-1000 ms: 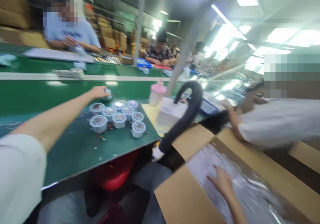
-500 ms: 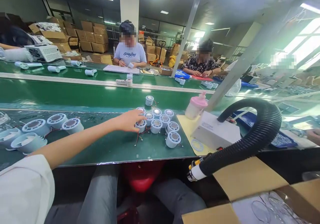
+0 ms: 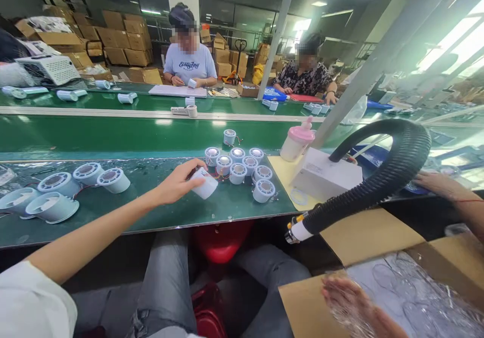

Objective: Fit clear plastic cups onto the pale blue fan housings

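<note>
My left hand [image 3: 185,177] grips a pale blue-white round fan housing [image 3: 205,183], tilted on its side just above the green bench. Right beside it stands a cluster of similar fan housings [image 3: 238,173] with grilled tops and thin red and black wires. More of these housings [image 3: 60,183] sit at the left, near my forearm. Low on the right, my right hand [image 3: 355,302] is over the flap of an open cardboard box [image 3: 310,305]. That hand is blurred, with shiny clear plastic [image 3: 346,315] at its fingers; the plastic's exact shape is unclear.
A white machine [image 3: 327,172] with a black flexible hose [image 3: 408,161] stands on the bench's right, by a pink-lidded jar [image 3: 297,139]. Another person's hand [image 3: 440,184] is at far right. Two people work across the green conveyor [image 3: 132,136]. A metal post [image 3: 278,36] rises beyond.
My left hand has lifted a fan housing out of the cluster and drawn it left and nearer. My right hand has come into view over the box. The whole view has shifted slightly.
</note>
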Motion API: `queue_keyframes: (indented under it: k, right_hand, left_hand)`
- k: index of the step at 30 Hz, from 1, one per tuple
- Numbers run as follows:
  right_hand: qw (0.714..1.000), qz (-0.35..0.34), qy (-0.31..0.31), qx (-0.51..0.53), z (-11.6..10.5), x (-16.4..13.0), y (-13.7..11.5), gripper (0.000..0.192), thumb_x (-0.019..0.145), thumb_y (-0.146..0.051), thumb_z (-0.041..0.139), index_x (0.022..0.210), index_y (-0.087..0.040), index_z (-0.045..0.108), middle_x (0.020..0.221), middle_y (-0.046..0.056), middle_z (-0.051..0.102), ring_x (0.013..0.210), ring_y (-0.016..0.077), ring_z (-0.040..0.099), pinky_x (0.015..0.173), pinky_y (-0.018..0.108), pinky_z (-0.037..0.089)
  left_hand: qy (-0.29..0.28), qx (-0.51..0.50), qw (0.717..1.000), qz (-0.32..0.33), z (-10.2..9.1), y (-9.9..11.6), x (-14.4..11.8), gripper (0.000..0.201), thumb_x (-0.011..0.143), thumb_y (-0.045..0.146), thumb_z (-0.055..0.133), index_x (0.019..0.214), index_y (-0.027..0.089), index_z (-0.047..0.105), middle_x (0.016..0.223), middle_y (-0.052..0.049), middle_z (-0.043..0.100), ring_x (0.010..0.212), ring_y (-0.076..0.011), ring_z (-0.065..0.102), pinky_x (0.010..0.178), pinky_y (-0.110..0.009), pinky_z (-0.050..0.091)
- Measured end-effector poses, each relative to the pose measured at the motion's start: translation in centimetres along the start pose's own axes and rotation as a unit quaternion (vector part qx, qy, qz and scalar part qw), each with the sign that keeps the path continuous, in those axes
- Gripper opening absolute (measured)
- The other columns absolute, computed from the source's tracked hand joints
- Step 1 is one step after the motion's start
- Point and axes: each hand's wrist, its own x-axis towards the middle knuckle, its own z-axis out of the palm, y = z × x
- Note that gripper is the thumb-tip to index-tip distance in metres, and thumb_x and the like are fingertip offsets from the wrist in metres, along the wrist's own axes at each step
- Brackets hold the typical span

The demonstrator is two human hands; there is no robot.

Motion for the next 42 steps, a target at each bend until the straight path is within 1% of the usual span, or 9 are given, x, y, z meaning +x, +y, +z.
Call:
queue_keyframes:
  k: [3, 6, 8, 12, 16, 21, 29, 35, 42]
  right_hand:
    - [0.978, -0.13, -0.134, 0.094, 4.2, -1.4, -3.9, 0.044, 0.088, -0.049, 0.038, 0.122, -0.03, 0.058, 0.121, 0.011, 0.062, 0.099, 0.0298, 0.066, 0.083, 0.045, 0.056]
    - [0.938, -0.318, -0.119, -0.071, 7.2, -2.6, -7.7, 0.047, 0.083, -0.036, 0.057, 0.13, -0.03, 0.053, 0.124, 0.012, 0.055, 0.108, 0.0281, 0.061, 0.088, 0.041, 0.054]
    - [0.905, -0.379, -0.087, -0.171, 8.4, -2.8, -9.5, 0.05, 0.082, -0.03, 0.059, 0.131, -0.03, 0.051, 0.126, 0.013, 0.051, 0.11, 0.0291, 0.057, 0.087, 0.042, 0.053]
    - [0.9, -0.343, -0.062, -0.261, 9.3, -2.4, -10.6, 0.05, 0.081, -0.022, 0.056, 0.131, -0.025, 0.052, 0.142, 0.017, 0.036, 0.114, 0.0337, 0.051, 0.086, 0.049, 0.051]
    - [0.919, -0.282, -0.114, -0.251, 9.5, -2.1, -10.2, 0.03, 0.075, -0.013, 0.061, 0.102, -0.024, 0.066, 0.136, 0.013, 0.044, 0.111, 0.0324, 0.051, 0.083, 0.048, 0.052]
    - [0.965, -0.197, -0.161, -0.067, 9.3, -2.3, -10.7, 0.003, 0.078, -0.022, 0.065, 0.076, -0.021, 0.063, 0.116, 0.008, 0.053, 0.106, 0.0224, 0.056, 0.089, 0.038, 0.048]
    - [0.986, -0.063, -0.11, 0.109, 8.6, -2.1, -10.9, 0.028, 0.077, -0.033, 0.064, 0.055, -0.018, 0.057, 0.096, 0.007, 0.059, 0.092, 0.0206, 0.061, 0.072, 0.03, 0.051]
    - [0.954, 0.026, -0.126, 0.27, 8.3, -1.5, -9.9, 0.031, 0.071, -0.043, 0.071, 0.056, -0.018, 0.062, 0.097, 0.008, 0.067, 0.095, 0.0256, 0.064, 0.072, 0.037, 0.056]
    - [0.958, -0.242, -0.153, 0.019, 7.7, -2.7, -9.1, 0.037, 0.073, -0.023, 0.074, 0.108, -0.027, 0.065, 0.131, 0.007, 0.057, 0.12, 0.0241, 0.054, 0.102, 0.041, 0.045]
  left_hand:
    - [-0.066, -0.244, 0.949, -0.186, 4.2, 0.5, -2.8, 0.048, 0.082, 0.058, 0.031, 0.082, 0.014, 0.052, 0.062, -0.003, 0.055, 0.047, -0.013, 0.047, 0.043, -0.024, 0.036]
    - [-0.273, -0.357, 0.832, -0.327, 8.8, 0.2, -5.2, 0.052, 0.082, 0.059, 0.03, 0.074, 0.012, 0.053, 0.055, -0.006, 0.054, 0.039, -0.013, 0.046, 0.034, -0.022, 0.031]
    - [-0.342, -0.371, 0.786, -0.358, 11.0, 0.1, -6.3, 0.042, 0.081, 0.054, 0.039, 0.081, 0.014, 0.053, 0.059, -0.004, 0.055, 0.039, -0.0115, 0.046, 0.031, -0.019, 0.029]
    - [-0.377, -0.261, 0.86, -0.225, 12.5, 0.8, -7.1, 0.027, 0.083, 0.043, 0.048, 0.087, 0.017, 0.057, 0.071, 0.0, 0.054, 0.049, -0.0087, 0.045, 0.038, -0.018, 0.034]
    - [-0.299, -0.029, 0.954, 0.006, 12.2, 1.8, -7.3, 0.021, 0.087, 0.032, 0.048, 0.089, 0.019, 0.064, 0.092, -0.003, 0.057, 0.082, -0.0155, 0.054, 0.077, -0.028, 0.044]
    - [-0.21, -0.048, 0.976, 0.025, 12.7, 1.4, -8.1, 0.03, 0.08, 0.037, 0.062, 0.106, 0.021, 0.06, 0.1, -0.004, 0.057, 0.089, -0.0177, 0.055, 0.078, -0.029, 0.045]
    - [-0.199, -0.074, 0.971, 0.113, 14.2, -0.8, -8.4, 0.061, 0.059, 0.044, 0.08, 0.115, 0.025, 0.063, 0.111, -0.009, 0.051, 0.105, -0.0245, 0.052, 0.093, -0.042, 0.044]
    - [-0.306, -0.242, 0.921, -0.024, 13.9, 0.1, -8.5, 0.064, 0.068, 0.031, 0.076, 0.127, 0.023, 0.052, 0.125, -0.011, 0.055, 0.11, -0.0249, 0.057, 0.093, -0.04, 0.049]
    - [-0.294, -0.381, 0.862, -0.162, 13.6, 0.4, -9.3, 0.054, 0.076, 0.027, 0.07, 0.126, 0.026, 0.05, 0.12, -0.007, 0.059, 0.095, -0.0186, 0.061, 0.076, -0.031, 0.054]
